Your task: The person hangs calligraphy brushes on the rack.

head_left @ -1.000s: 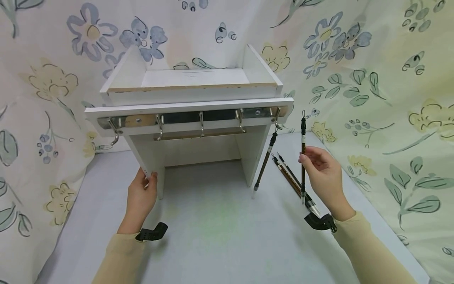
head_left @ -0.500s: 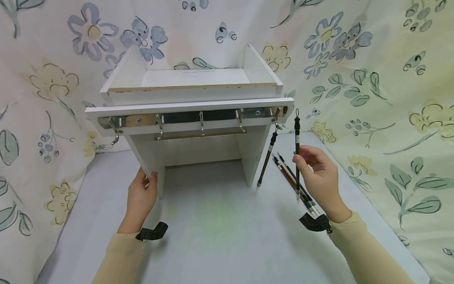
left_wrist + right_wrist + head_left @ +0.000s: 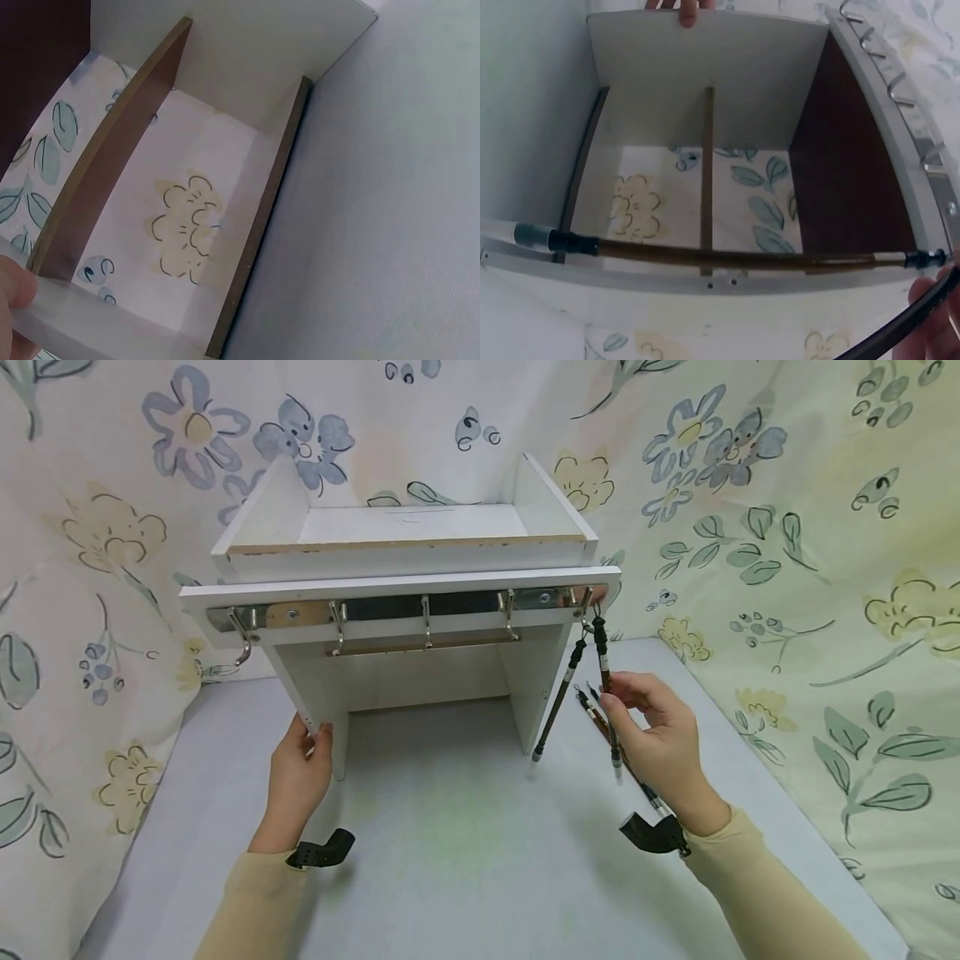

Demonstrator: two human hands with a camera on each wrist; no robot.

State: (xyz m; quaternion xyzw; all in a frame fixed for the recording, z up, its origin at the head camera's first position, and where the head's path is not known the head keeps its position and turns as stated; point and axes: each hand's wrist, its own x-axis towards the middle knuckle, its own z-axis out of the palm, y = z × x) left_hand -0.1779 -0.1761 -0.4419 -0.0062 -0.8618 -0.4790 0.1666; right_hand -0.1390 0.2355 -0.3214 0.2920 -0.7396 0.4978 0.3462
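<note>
My right hand pinches a dark calligraphy brush by its handle, tip down. The brush's top loop is beside the rightmost hook; whether it goes round the hook I cannot tell. A second calligraphy brush hangs slanting from that same hook and crosses the right wrist view. Low on the left side panel of a white shelf unit, my left hand grips the edge between thumb and fingers. In the left wrist view only part of that hand shows.
A metal hook rail runs along the shelf's front, with bare hooks left of the brushes. More brushes lie on the pale tabletop, partly behind my right hand. A floral cloth covers the wall behind.
My right hand has moved left with the upright brush, bringing its top loop to the rightmost hook. The hanging brush has swung slightly. My left hand stays on the side panel.
</note>
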